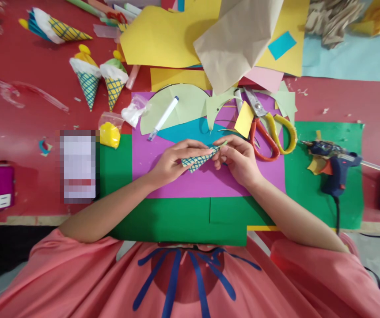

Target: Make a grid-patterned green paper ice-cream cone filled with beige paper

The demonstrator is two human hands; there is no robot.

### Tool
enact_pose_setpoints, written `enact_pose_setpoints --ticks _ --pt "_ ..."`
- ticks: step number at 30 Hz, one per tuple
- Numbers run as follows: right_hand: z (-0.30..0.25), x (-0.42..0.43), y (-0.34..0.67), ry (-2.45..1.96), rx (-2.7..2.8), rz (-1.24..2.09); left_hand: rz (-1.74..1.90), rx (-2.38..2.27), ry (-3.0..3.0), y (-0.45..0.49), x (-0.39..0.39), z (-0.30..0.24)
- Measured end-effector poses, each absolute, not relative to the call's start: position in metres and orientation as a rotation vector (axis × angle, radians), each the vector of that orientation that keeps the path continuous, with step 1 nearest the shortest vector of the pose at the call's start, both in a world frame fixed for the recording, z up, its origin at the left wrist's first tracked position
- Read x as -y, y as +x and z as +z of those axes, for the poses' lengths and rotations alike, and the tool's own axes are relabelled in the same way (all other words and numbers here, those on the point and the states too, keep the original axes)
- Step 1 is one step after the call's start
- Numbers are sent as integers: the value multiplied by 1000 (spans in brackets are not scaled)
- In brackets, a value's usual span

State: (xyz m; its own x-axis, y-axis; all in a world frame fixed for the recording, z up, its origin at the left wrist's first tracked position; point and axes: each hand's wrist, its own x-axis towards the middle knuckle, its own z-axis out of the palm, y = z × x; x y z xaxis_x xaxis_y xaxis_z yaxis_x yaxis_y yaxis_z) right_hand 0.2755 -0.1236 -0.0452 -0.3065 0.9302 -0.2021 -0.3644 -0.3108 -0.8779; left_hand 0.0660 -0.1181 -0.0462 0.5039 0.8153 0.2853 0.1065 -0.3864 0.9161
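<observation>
At the centre of the frame, a patterned cone point(190, 164) lies between both hands above a purple sheet point(176, 187). The left hand point(168, 163) grasps its wide part, fingers laid along it; the right hand point(243, 163) pinches the narrow tip between thumb and fingertips. Squeezing hard could crease the paper, and a loosened pinch might let it unroll; whether the seam is stuck, I cannot tell. Scissors point(258, 106) lie just beside the right knuckles, easily bumped. At right, the glue gun point(338, 165) could be dragged if its cord snagged. Beneath, green paper point(163, 216) covers part of a red table point(27, 119); grey floor point(378, 256) shows lower right.
</observation>
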Motion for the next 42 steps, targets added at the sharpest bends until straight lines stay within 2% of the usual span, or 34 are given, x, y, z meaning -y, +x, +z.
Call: enact_pose_setpoints --ticks 23,42 --pt "-45 123 275 -903 835 1761 987 -666 1858 65 119 -49" --pt "-45 123 275 -853 876 1809 953 -717 1609 63 117 -51"
